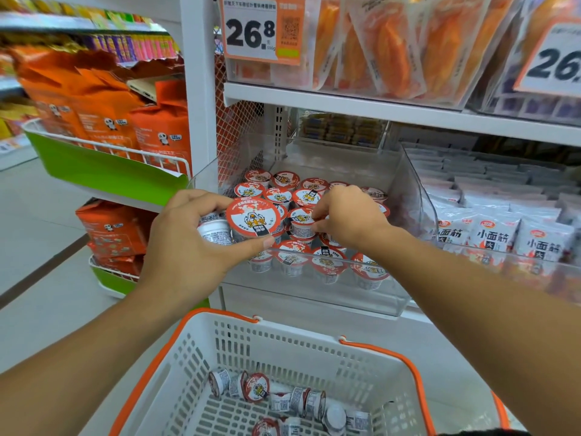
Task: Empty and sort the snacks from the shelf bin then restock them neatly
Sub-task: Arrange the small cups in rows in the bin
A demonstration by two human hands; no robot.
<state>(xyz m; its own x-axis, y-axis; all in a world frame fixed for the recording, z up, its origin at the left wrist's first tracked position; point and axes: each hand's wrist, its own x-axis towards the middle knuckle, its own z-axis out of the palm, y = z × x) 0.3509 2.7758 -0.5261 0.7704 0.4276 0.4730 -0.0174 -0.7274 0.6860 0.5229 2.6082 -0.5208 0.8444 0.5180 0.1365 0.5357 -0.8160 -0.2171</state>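
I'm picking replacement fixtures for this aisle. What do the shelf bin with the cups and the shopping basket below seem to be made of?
The shelf bin looks like clear glossy plastic, perhaps acrylic: the snack cups show through its front wall. The basket looks like matte white moulded plastic with slotted walls and an orange rim.

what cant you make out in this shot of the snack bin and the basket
- Head view: how many cups the left hand holds; its fingers cover all but two.
- Whether the right hand grips a cup in the clear bin; its fingertips are hidden.
- The basket contents near the bottom edge, cut off.
- The upper price tag small print, too small.
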